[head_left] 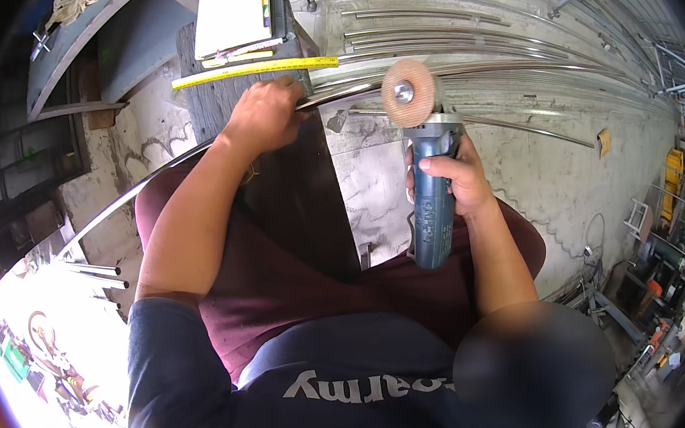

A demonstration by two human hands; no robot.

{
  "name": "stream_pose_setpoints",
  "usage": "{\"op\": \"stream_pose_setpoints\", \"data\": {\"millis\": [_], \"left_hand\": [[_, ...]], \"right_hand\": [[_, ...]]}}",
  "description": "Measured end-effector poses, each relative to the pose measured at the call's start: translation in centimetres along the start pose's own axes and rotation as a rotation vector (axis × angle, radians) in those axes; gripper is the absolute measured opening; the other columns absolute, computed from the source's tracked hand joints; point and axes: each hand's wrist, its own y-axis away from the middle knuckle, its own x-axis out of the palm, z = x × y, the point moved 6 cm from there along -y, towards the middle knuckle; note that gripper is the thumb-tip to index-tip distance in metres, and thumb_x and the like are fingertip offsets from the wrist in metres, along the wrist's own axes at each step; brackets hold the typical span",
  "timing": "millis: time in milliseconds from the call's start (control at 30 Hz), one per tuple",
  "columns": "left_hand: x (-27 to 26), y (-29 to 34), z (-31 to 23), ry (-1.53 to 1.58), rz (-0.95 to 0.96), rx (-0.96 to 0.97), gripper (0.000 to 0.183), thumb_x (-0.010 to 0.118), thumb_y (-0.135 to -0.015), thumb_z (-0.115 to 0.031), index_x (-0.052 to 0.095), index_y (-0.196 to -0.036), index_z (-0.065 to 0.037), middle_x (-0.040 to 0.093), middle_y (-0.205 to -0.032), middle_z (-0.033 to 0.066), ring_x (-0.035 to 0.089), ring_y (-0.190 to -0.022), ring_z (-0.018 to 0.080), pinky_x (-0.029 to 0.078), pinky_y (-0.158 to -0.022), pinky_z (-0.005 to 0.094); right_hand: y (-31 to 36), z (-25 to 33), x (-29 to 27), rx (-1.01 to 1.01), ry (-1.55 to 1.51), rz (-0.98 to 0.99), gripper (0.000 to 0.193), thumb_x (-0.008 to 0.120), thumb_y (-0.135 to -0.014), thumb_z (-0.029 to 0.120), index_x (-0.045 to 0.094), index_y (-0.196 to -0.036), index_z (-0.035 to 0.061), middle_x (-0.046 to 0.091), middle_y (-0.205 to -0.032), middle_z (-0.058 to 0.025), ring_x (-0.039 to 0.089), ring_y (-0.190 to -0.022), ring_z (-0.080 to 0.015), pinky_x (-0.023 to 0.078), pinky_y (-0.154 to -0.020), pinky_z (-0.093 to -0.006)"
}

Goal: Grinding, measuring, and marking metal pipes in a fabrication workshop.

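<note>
My right hand [461, 175] grips the blue body of an angle grinder [434, 214], held upright over my right thigh. A flat reddish-tan disc [413, 110] is fitted at its top; whether it spins I cannot tell. My left hand [269, 114] is closed round a long shiny metal tube [344, 93] that crosses the wooden bench [215, 107]. This tube runs from the lower left, under my left forearm, and off to the right behind the disc. In the picture the disc overlaps the tube; contact between them cannot be made out.
A yellow tape measure strip [257, 71] lies across the bench, below a white pad [231, 16] and some pens. Several metal tubes [457, 37] lie on the concrete floor [568, 186] ahead and right. Tools and a yellow object [670, 173] stand at the far right.
</note>
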Motion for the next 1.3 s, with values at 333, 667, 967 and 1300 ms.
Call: {"op": "stream_pose_setpoints", "data": {"millis": [333,667,967,1300], "left_hand": [[0.3,-0.8,-1.1,0.014,-0.119,0.020,0.032,0.075,-0.106,-0.029,0.079,-0.126,-0.004,0.066,-0.133,0.0195,0.070,-0.123,0.0436,0.057,-0.105,0.0573],[2.0,-1.7,-1.1,0.064,-0.094,0.068,0.030,0.077,-0.104,-0.026,0.079,-0.120,-0.001,0.062,-0.131,0.0179,0.062,-0.131,0.0394,0.048,-0.116,0.0534],[1.5,-1.8,-1.1,-0.008,-0.239,0.038,0.046,0.089,-0.093,-0.026,0.070,-0.126,0.000,0.064,-0.131,0.0163,0.061,-0.132,0.0385,0.048,-0.113,0.0519],[2.5,-2.0,0.0,0.046,-0.162,0.069,0.026,0.077,-0.106,-0.028,0.080,-0.121,-0.007,0.062,-0.130,0.0079,0.056,-0.129,0.0319,0.041,-0.113,0.0551]], "right_hand": [[-0.7,-0.6,1.5,-0.040,0.209,-0.058,0.075,0.085,-0.087,-0.001,0.046,-0.150,0.0078,0.072,-0.104,-0.0130,0.076,-0.079,-0.0246,0.068,-0.068,-0.0436],[-0.6,-1.6,1.4,-0.026,0.203,-0.094,0.088,0.085,-0.089,0.000,0.040,-0.164,0.0069,0.068,-0.108,-0.0112,0.074,-0.077,-0.0225,0.067,-0.065,-0.0410],[-0.7,-1.6,1.5,-0.046,0.271,-0.094,0.090,0.086,-0.090,0.001,0.038,-0.167,0.0051,0.069,-0.110,-0.0123,0.074,-0.079,-0.0219,0.066,-0.066,-0.0398],[-1.5,-2.5,1.3,-0.035,0.265,-0.084,0.067,0.062,-0.115,0.063,0.050,-0.153,0.0084,0.073,-0.105,-0.0138,0.076,-0.079,-0.0205,0.068,-0.065,-0.0394]]}}
